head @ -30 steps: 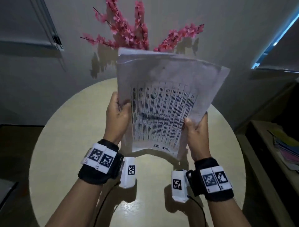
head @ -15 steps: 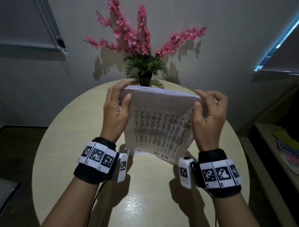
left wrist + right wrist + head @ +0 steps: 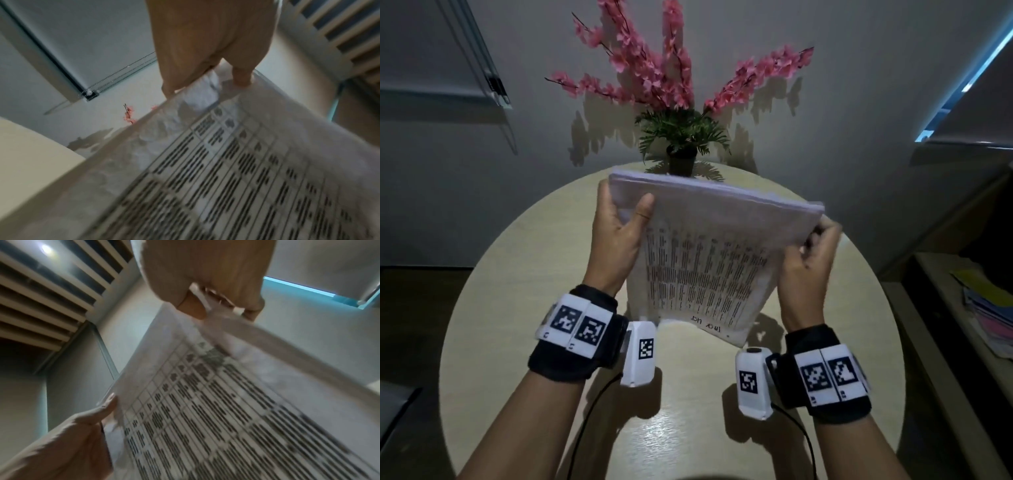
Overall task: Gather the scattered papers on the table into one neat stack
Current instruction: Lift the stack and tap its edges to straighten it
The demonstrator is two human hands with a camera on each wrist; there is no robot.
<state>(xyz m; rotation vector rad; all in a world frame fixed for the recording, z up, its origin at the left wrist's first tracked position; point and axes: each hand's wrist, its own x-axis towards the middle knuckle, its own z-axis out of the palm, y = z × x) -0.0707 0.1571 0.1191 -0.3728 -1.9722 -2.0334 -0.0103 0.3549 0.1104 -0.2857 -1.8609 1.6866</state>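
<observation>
The papers (image 3: 709, 246) are thin, matt white sheets, slightly crumpled, printed with black tables. The bench (image 3: 517, 308) is pale, smooth and softly glossy. The wrist bands (image 3: 571, 349) look like black cloth.

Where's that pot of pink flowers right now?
In the head view the flower pot stands at the far edge of the round table, against the wall, just behind the top edge of the paper stack held in both hands.

The paper stack (image 3: 709, 260) is hiding the left hand's fingers, the plant pot's (image 3: 681, 162) base and mid-frame bench (image 3: 517, 274); its print is blurring.
</observation>
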